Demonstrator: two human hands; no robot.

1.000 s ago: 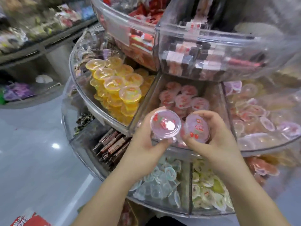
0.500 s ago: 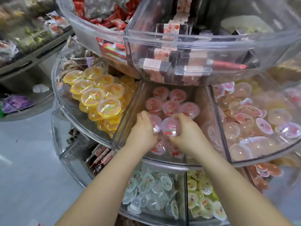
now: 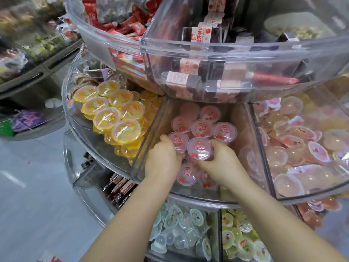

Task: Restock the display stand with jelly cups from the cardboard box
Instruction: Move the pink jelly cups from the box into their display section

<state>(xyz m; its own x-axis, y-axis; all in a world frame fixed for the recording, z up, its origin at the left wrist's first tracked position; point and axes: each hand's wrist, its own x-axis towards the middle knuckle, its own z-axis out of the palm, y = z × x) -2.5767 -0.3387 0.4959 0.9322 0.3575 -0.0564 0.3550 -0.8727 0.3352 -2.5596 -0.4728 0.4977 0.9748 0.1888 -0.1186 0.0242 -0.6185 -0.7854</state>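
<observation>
Both hands are inside the middle compartment [image 3: 151,140] of the clear tiered display stand. My left hand [image 3: 162,159] grips a pink jelly cup [image 3: 178,141] with a cherry-printed lid. My right hand [image 3: 219,161] grips a second pink jelly cup [image 3: 200,148] right beside it. The two cups sit upright, touching each other, in front of several pink cups [image 3: 202,127] standing in rows further back. More pink cups [image 3: 187,174] lie below my hands. The cardboard box is out of view.
Yellow jelly cups [image 3: 113,110] fill the compartment to the left, pale pink ones [image 3: 302,144] the one to the right. The upper tier [image 3: 207,52] of wrapped snacks overhangs the compartment. Below are clear cups [image 3: 177,224] and green-yellow cups [image 3: 239,235]. Grey floor [image 3: 37,186] lies left.
Both hands moved from in front of the stand's rim into the middle compartment, carrying one pink cup each, and lowered them next to the standing rows.
</observation>
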